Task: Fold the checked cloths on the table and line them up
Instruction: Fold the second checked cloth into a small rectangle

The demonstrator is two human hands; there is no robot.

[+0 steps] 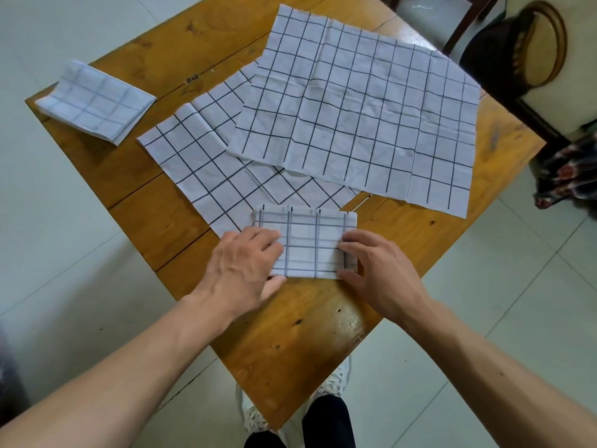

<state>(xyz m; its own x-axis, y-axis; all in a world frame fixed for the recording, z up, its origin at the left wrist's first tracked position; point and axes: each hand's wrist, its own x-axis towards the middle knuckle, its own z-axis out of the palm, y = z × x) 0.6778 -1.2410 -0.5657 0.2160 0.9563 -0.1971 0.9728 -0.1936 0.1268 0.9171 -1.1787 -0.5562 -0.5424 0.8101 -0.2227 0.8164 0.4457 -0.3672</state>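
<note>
Here the left hand and right hand grip opposite sides of a folded checked cloth at the near edge of the surface, probably to square its layers, while two open cloths lie beyond, awaiting folding.

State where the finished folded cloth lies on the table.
In the head view the folded cloth lies at the table's far left corner, apart from the unfolded cloths.
</note>
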